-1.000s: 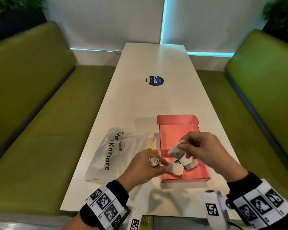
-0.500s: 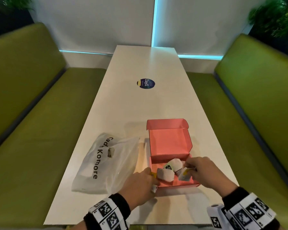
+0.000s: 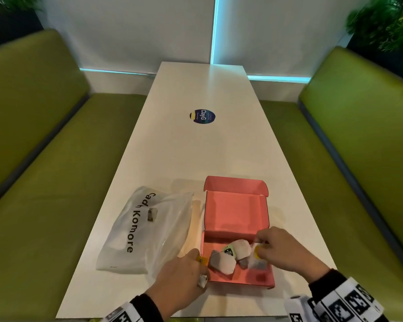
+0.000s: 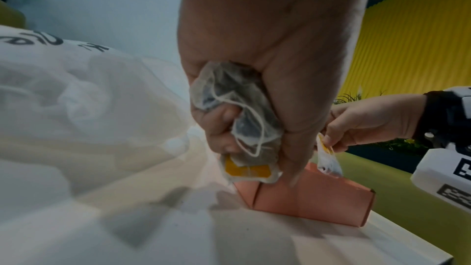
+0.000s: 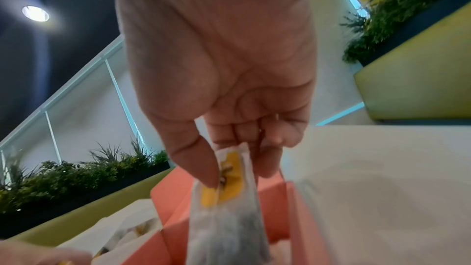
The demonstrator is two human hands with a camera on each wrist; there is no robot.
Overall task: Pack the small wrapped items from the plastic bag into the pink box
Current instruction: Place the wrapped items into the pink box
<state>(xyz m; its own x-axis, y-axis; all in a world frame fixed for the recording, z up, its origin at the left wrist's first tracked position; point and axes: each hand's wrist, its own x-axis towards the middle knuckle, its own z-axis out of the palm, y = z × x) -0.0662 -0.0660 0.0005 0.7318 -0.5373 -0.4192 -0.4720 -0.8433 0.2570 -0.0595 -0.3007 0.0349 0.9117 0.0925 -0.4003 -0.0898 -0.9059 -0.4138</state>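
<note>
The pink box [image 3: 234,213] lies open near the table's front edge, its lid folded back. Several small wrapped sachets [image 3: 222,263] lie in its near half. My left hand [image 3: 184,278] rests at the box's left wall and grips a bunch of mesh sachets [image 4: 239,120] with yellow tags. My right hand [image 3: 280,249] hovers over the box's right side and pinches one yellow-tagged sachet [image 5: 226,205] that hangs down into the box [image 5: 290,209]. The white plastic bag [image 3: 147,228] printed "Komore" lies flat to the left of the box.
The long white table [image 3: 196,147] carries a round dark sticker [image 3: 202,116] at mid-length. Green bench seats [image 3: 44,194] run along both sides. Plants stand behind the bench backs.
My right hand has come down from above the lid into the box with its sachet. My left hand has drawn back to the box's left wall. The head view has tilted up.
</note>
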